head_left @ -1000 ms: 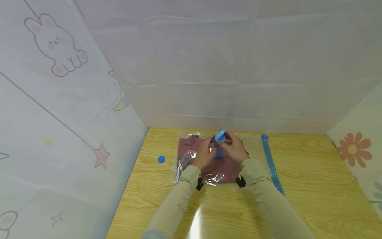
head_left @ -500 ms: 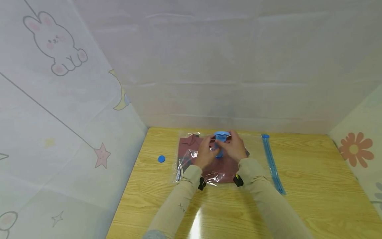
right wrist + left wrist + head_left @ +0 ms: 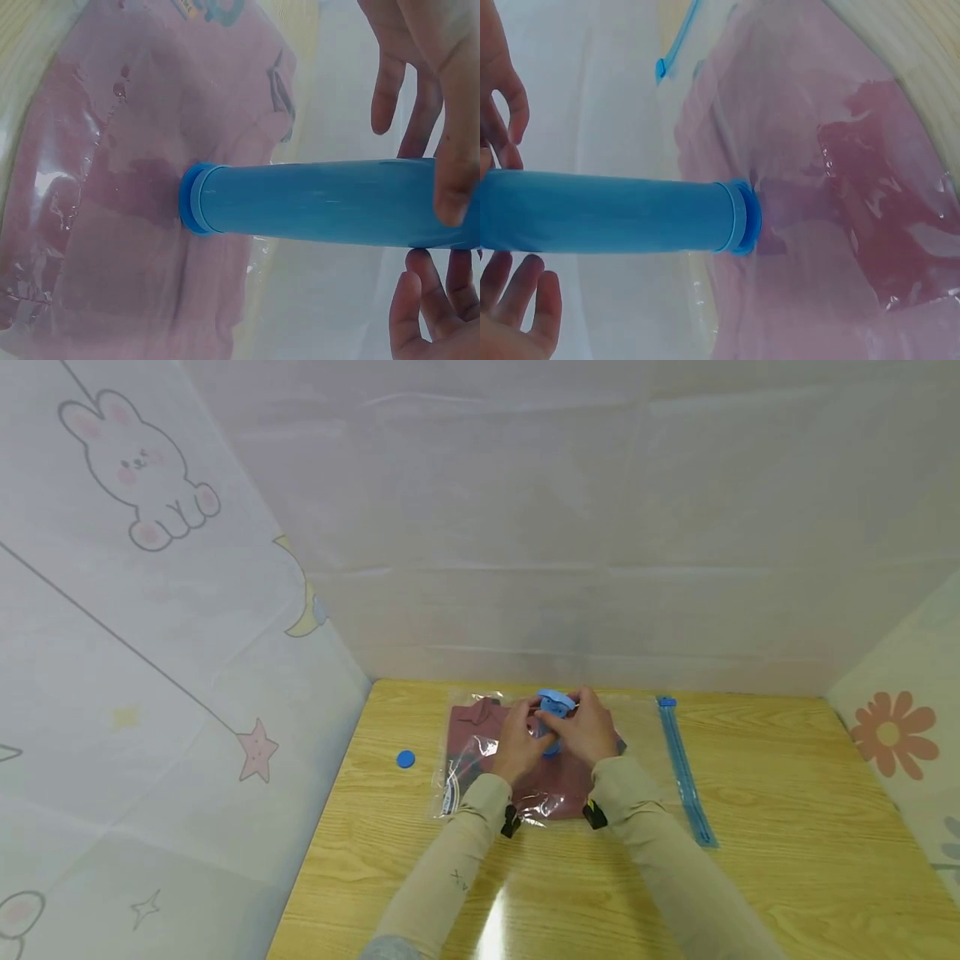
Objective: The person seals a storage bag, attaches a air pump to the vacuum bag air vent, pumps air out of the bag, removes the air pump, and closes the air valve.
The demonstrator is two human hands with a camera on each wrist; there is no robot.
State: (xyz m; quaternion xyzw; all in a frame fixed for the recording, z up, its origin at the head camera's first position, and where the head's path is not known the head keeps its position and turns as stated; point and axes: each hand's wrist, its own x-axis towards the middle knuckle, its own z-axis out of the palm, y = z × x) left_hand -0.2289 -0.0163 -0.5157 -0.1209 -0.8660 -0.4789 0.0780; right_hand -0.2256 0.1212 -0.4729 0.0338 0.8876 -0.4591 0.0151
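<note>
A blue hand pump point(image 3: 553, 702) stands upright on a clear plastic storage bag point(image 3: 637, 714), its lower end over a blue round valve point(image 3: 187, 198). Inside the bag lies a folded maroon collared shirt point(image 3: 468, 720). My left hand point(image 3: 516, 747) grips the pump's upper part from the left, and my right hand point(image 3: 590, 733) grips it from the right, with both thumbs toward me. A long smooth barrel point(image 3: 622, 212) shows in the left wrist view. In the head view the hands hide much of that barrel; its light-blue handle sits above the fingers.
A blue round cap point(image 3: 406, 759) lies on the wooden table point(image 3: 360, 852) left of the bag. The bag's blue zip strip point(image 3: 686, 777) runs down its right side, with a slider point(image 3: 667, 702) at the far end. A pale hanging sheet point(image 3: 487, 568) stands behind the table.
The pump's handle has turned from pointing nearly away from me to lying crosswise, and now slants slightly down to the right. Both hands keep their grip with small finger and wrist shifts.
</note>
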